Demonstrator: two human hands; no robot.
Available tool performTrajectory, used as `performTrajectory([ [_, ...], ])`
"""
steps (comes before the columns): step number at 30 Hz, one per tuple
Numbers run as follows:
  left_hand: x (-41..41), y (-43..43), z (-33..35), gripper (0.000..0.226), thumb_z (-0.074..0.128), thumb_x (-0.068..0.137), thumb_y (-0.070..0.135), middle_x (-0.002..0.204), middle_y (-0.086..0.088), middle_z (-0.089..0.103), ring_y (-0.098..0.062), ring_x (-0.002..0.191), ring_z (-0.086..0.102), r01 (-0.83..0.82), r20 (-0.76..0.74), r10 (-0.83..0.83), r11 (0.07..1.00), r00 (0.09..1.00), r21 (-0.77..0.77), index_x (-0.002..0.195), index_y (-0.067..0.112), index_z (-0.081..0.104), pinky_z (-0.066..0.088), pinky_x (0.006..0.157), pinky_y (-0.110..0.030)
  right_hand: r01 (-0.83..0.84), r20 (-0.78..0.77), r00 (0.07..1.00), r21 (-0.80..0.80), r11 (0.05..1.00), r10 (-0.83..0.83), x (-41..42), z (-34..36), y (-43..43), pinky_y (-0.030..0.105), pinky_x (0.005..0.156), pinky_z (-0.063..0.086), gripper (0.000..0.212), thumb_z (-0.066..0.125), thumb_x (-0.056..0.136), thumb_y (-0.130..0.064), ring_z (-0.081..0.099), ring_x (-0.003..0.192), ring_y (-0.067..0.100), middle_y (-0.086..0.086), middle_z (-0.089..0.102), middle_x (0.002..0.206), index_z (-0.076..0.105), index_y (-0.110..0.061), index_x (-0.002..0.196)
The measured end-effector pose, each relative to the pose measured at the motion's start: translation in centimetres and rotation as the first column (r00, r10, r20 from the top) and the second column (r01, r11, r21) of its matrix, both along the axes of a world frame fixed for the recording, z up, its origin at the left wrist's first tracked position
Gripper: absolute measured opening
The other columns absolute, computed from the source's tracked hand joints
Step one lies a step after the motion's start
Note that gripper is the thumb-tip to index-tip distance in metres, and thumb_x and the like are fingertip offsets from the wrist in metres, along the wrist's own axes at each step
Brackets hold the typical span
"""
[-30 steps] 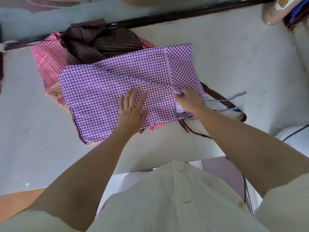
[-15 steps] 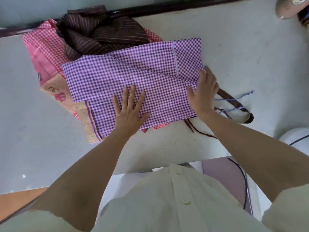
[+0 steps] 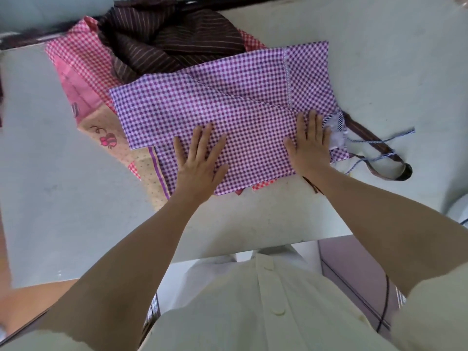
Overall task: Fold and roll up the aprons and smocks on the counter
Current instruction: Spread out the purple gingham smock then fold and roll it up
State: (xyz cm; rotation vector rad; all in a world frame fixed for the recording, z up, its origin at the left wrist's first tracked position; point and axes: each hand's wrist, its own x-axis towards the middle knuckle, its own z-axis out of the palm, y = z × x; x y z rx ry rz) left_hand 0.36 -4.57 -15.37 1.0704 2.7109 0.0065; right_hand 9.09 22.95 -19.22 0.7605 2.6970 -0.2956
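Note:
A purple gingham apron lies folded flat on the pale counter, on top of other garments. My left hand presses flat on its near left part, fingers straight and spread. My right hand lies flat on its near right edge, fingers straight. Beside that hand a white bunched bit and blue-white striped ties trail off to the right. Under the purple apron lie a pink and red checked smock with a peach printed panel, and a crumpled brown striped garment at the back.
A brown strap loop lies on the counter right of the pile. The counter's near edge runs just in front of my shirt. A dark rail bounds the counter's back. An orange-brown surface shows at the lower left.
My right hand let go of the apron's right corner and flattened onto the cloth, then slid nearer. The apron's left side got folded in, baring the peach panel. My left hand stayed pressing.

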Motion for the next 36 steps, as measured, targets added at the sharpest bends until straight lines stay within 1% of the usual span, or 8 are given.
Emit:
performTrajectory([
  [6, -2.9, -3.0, 2.3, 0.046, 0.034, 0.1, 0.038, 0.154, -0.011, 0.028, -0.031, 0.143, 0.022, -0.356, -0.065, 0.388, 0.892, 0.92, 0.277, 0.142, 0.02, 0.041, 0.009, 0.119, -0.051, -0.157, -0.294, 0.944, 0.008, 0.988, 0.153, -1.9, 3.9, -7.8, 0.05, 0.121, 0.002, 0.076, 0.046, 0.095, -0.037, 0.002, 0.151, 0.027, 0.011, 0.003, 0.163, 0.007, -0.015, 0.156],
  [10, -3.8, -6.2, 4.2, 0.051, 0.042, 0.097, 0.04, 0.142, -0.011, 0.039, -0.03, 0.129, 0.039, -0.775, 0.25, 0.74, 0.546, 0.624, 0.318, 0.141, 0.014, 0.034, 0.031, 0.111, -0.047, -0.387, -0.361, 0.867, -0.056, 0.92, 0.343, -2.4, 4.4, -15.4, 0.043, 0.122, 0.0, 0.071, 0.044, 0.097, -0.042, 0.003, 0.151, 0.025, 0.01, 0.007, 0.164, 0.015, -0.016, 0.156],
  [14, -3.9, -9.1, 4.4, 0.053, 0.052, 0.095, 0.044, 0.124, -0.003, 0.057, -0.028, 0.115, 0.056, -0.961, 0.766, 0.594, 0.249, 0.249, 0.119, 0.135, 0.011, 0.043, 0.047, 0.1, -0.042, -0.274, -0.402, 0.907, -0.337, 0.901, 0.125, -3.9, 4.0, -17.4, 0.04, 0.121, 0.003, 0.08, 0.013, 0.095, -0.065, 0.002, 0.151, 0.025, 0.011, 0.002, 0.164, 0.008, -0.014, 0.156],
  [17, -3.8, -10.9, 4.4, 0.057, 0.067, 0.087, 0.039, 0.128, -0.003, 0.061, -0.028, 0.119, 0.057, -0.967, 0.907, 0.405, 0.256, 0.114, 0.007, 0.134, 0.012, 0.05, 0.046, 0.103, -0.05, -0.227, -0.478, 0.878, -0.48, 0.847, -0.035, -5.7, 5.2, -17.3, 0.032, 0.121, 0.0, 0.085, 0.008, 0.092, -0.068, 0.0, 0.151, 0.024, 0.011, -0.002, 0.164, 0.005, -0.011, 0.155],
  [20, -3.3, -11.6, 4.9, 0.063, 0.074, 0.073, 0.034, 0.121, -0.002, 0.064, -0.026, 0.112, 0.062, -0.923, 0.956, 0.253, 0.383, 0.148, 0.041, 0.13, 0.023, 0.05, 0.051, 0.095, -0.053, -0.146, -0.392, 0.909, -0.616, 0.774, -0.14, -7.8, 5.1, -16.9, 0.037, 0.122, -0.002, 0.072, 0.022, 0.1, -0.053, -0.002, 0.151, 0.022, 0.007, -0.004, 0.164, 0.0, -0.014, 0.156],
  [26, -3.3, -9.9, 7.6, 0.049, 0.066, 0.078, 0.012, 0.113, -0.003, 0.062, -0.023, 0.108, 0.063, -0.885, 0.979, 0.036, 0.435, 0.199, 0.164, 0.123, 0.019, 0.048, 0.054, 0.092, -0.047, 0.167, -0.026, 0.94, -0.834, 0.526, -0.34, -9.2, 5.4, -15.9, 0.048, 0.123, 0.008, 0.062, 0.019, 0.103, -0.05, 0.007, 0.15, 0.02, -0.001, 0.0, 0.164, -0.004, -0.027, 0.156],
  [32, -2.8, -3.8, 10.8, 0.036, 0.048, 0.092, -0.006, 0.105, 0.002, 0.059, -0.007, 0.09, 0.064, -0.821, 0.947, -0.099, 0.477, 0.306, 0.315, 0.115, 0.022, 0.045, 0.057, 0.07, -0.022, 0.287, 0.25, 0.821, -0.958, -0.008, -0.514, -7.1, 7.2, -13.0, 0.044, 0.11, 0.039, 0.062, 0.036, 0.095, -0.061, 0.051, 0.128, 0.021, -0.003, 0.051, 0.142, 0.04, -0.026, 0.147],
  [36, -1.4, 1.7, 11.5, 0.031, 0.046, 0.095, -0.002, 0.104, -0.001, 0.057, -0.012, 0.093, 0.061, -0.809, 0.924, -0.106, 0.453, 0.368, 0.374, 0.114, 0.021, 0.048, 0.057, 0.076, -0.024, 0.354, 0.368, 0.756, -0.926, -0.135, -0.542, -2.8, 8.5, -10.3, 0.05, 0.101, 0.048, 0.057, 0.036, 0.098, -0.056, 0.058, 0.122, 0.031, 0.011, 0.058, 0.136, 0.05, -0.019, 0.139],
])
